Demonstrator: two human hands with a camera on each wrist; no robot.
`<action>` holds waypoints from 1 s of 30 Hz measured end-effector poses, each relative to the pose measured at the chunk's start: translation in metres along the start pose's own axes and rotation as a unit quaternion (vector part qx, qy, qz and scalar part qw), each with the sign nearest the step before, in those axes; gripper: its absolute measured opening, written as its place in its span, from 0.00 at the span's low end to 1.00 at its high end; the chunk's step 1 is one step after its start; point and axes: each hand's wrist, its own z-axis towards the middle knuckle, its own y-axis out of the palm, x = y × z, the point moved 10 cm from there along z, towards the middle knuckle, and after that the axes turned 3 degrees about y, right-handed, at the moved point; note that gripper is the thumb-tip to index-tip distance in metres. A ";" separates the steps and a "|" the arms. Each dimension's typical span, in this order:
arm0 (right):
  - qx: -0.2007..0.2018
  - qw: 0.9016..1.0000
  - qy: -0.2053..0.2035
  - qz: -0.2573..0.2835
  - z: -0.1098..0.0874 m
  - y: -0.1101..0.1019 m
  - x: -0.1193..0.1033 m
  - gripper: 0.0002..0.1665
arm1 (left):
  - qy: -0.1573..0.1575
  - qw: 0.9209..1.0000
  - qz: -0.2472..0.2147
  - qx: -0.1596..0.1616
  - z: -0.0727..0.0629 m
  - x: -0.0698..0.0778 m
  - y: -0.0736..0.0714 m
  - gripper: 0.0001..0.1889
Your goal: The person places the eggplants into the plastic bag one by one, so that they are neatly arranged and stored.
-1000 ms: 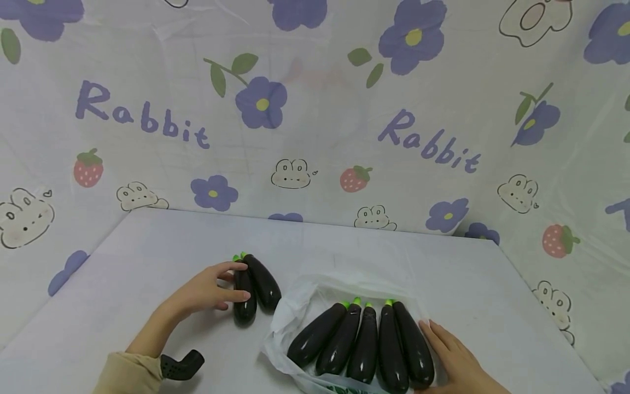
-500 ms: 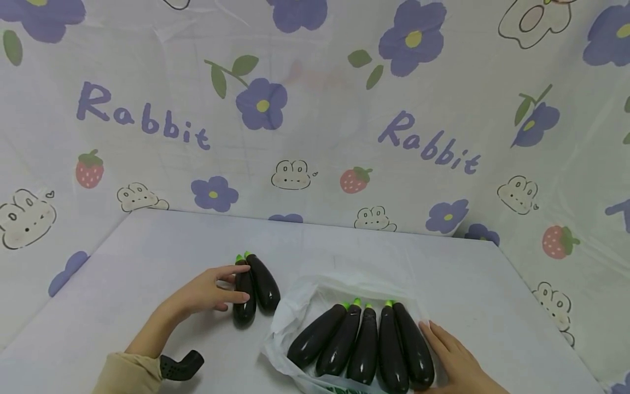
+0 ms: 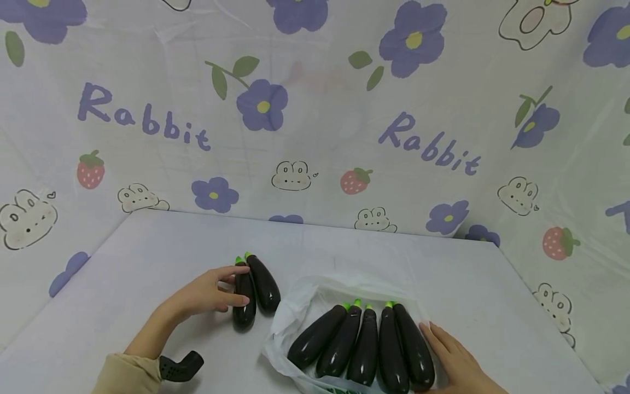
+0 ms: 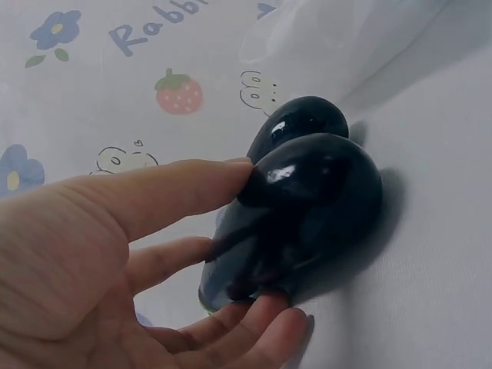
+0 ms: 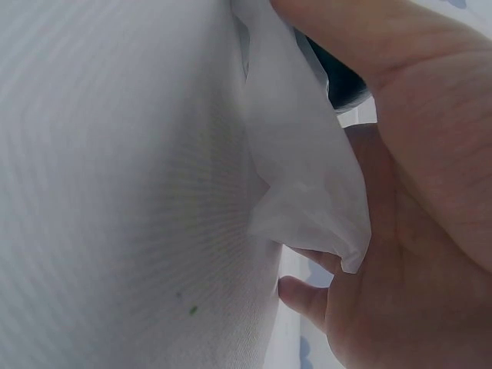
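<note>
My left hand (image 3: 204,291) holds a glossy black eggplant (image 3: 244,316) by its side, with thumb and fingertips against the skin. A second eggplant (image 3: 266,284) lies right beside it on the table, both with bright green stems pointing away. In the left wrist view, the thumb presses the upper side of the gripped eggplant (image 4: 330,184) and the other fingers lie along its lower side. Several eggplants (image 3: 364,345) lie side by side in a white plastic bag (image 3: 290,312). Along the bag's right side rests my right hand (image 3: 460,361), fingers straight, plastic (image 5: 307,169) against its palm.
A white table (image 3: 162,246) carries everything, backed by a cloth (image 3: 315,137) printed with flowers, rabbits and strawberries. From the left sleeve a black angled device (image 3: 182,366) sticks out above the table, left of the bag.
The two eggplants at my left hand have turned very slightly, their stem ends shifting a little right. My right hand and the bag have stayed put.
</note>
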 end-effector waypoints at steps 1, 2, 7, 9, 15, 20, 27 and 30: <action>0.004 1.000 -0.003 0.000 0.000 0.000 0.000 0.69 | 0.003 1.000 0.005 0.002 0.000 0.001 -0.001 0.40; 0.005 1.000 -0.004 -0.002 0.000 0.000 0.000 0.69 | 0.007 1.000 0.011 0.003 0.000 0.002 -0.001 0.40; 0.016 1.000 -0.020 -0.003 0.000 -0.002 -0.002 0.69 | 0.026 0.999 0.030 0.000 0.000 0.009 -0.001 0.40; 0.013 1.000 -0.019 -0.003 0.000 -0.002 -0.001 0.69 | 0.025 0.999 0.025 -0.003 -0.001 0.011 0.000 0.40; 0.007 1.000 -0.010 -0.002 0.000 0.000 0.001 0.69 | 0.022 1.000 0.009 -0.008 -0.002 0.014 0.002 0.40; 0.027 0.999 -0.029 -0.005 0.000 -0.003 -0.001 0.68 | 0.021 1.000 0.002 -0.011 -0.003 0.016 0.002 0.39; 0.020 1.000 -0.020 -0.001 -0.001 -0.001 0.000 0.68 | 0.024 1.000 0.003 -0.017 -0.004 0.016 0.001 0.40; 0.017 1.000 -0.016 0.000 0.000 -0.001 0.000 0.68 | 0.025 0.999 0.002 -0.019 -0.004 0.016 0.001 0.40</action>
